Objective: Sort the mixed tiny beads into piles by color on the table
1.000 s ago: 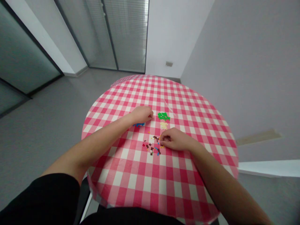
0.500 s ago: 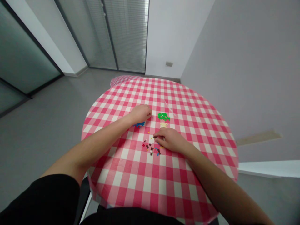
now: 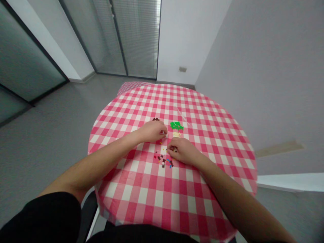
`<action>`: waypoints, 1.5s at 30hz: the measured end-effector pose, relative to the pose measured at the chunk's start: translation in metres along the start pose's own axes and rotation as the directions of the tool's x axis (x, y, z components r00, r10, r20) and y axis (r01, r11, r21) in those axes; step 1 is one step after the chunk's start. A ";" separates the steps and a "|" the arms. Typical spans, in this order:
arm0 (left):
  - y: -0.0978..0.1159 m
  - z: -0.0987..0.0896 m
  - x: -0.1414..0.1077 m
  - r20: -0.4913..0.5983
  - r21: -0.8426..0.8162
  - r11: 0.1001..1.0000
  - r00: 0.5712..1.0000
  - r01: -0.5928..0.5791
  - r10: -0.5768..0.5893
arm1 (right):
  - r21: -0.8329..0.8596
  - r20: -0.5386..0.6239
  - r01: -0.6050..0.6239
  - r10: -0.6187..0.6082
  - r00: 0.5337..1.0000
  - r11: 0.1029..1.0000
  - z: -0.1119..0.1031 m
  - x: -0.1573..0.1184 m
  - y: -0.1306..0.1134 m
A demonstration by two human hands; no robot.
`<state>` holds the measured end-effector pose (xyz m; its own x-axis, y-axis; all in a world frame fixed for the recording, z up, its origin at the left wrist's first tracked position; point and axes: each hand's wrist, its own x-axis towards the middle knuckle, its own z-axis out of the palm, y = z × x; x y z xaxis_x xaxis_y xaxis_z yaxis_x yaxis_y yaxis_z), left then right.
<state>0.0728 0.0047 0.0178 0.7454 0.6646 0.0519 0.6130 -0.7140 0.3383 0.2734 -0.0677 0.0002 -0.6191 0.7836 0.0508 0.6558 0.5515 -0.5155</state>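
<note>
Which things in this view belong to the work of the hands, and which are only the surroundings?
Apparently part of the work:
mixed small pieces beside the right hand
dark brown pieces beyond the left hand
green pieces
cream pieces

Only surroundings:
checkered tablecloth
wall plate
glass partition

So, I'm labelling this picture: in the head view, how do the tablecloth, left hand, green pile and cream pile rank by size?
1. Tablecloth
2. Left hand
3. Green pile
4. Cream pile (visible part)

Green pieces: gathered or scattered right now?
Gathered: the green pieces lie in one compact patch, just beyond the pale pieces.
</note>
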 end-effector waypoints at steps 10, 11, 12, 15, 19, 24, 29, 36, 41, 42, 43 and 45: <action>0.012 -0.002 -0.008 -0.162 -0.272 0.950 0.980 -0.156 0.114 | 0.458 -0.197 -0.108 0.219 0.956 0.883 -0.004 0.001 0.016; 0.012 -0.001 -0.008 -0.197 -0.285 0.943 0.973 -0.173 0.119 | 0.481 -0.206 -0.117 0.242 0.948 0.869 -0.004 0.001 0.017; 0.012 0.001 -0.008 -0.223 -0.295 0.937 0.967 -0.185 0.121 | 0.505 -0.215 -0.122 0.261 0.941 0.855 -0.004 0.002 0.018; 0.012 0.004 -0.008 -0.256 -0.314 0.929 0.959 -0.198 0.118 | 0.567 -0.227 -0.123 0.298 0.927 0.814 -0.004 0.003 0.020; 0.011 0.006 -0.008 -0.308 -0.310 0.921 0.941 -0.237 0.138 | 0.618 -0.209 -0.132 0.324 0.922 0.775 -0.003 0.002 0.022; 0.009 0.009 -0.008 -0.332 -0.287 0.922 0.929 -0.262 0.160 | 0.706 -0.153 -0.155 0.362 0.919 0.691 0.000 0.001 0.023; 0.008 0.011 -0.008 -0.343 -0.292 0.915 0.923 -0.279 0.172 | 0.715 -0.130 -0.175 0.375 0.918 0.677 0.001 0.001 0.024; 0.009 0.012 -0.010 -0.338 -0.330 0.904 0.928 -0.271 0.154 | 0.693 -0.123 -0.193 0.377 0.918 0.695 -0.001 0.001 0.020; 0.008 0.012 -0.012 -0.312 -0.347 0.904 0.940 -0.249 0.139 | 0.681 -0.116 -0.192 0.362 0.925 0.707 -0.003 0.001 0.016; 0.008 0.012 -0.012 -0.307 -0.347 0.904 0.941 -0.249 0.141 | 0.669 -0.121 -0.186 0.353 0.928 0.720 -0.004 0.002 0.016; 0.009 0.012 -0.013 -0.303 -0.347 0.904 0.942 -0.250 0.144 | 0.655 -0.129 -0.181 0.344 0.930 0.734 -0.004 0.002 0.016; 0.009 0.013 -0.013 -0.295 -0.350 0.901 0.943 -0.256 0.153 | 0.626 -0.147 -0.176 0.336 0.931 0.760 -0.003 0.002 0.016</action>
<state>0.0718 -0.0136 0.0085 0.7192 0.5829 0.3781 0.2702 -0.7361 0.6206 0.2840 -0.0563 -0.0053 -0.2927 0.9562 -0.0004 0.3367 0.1027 -0.9360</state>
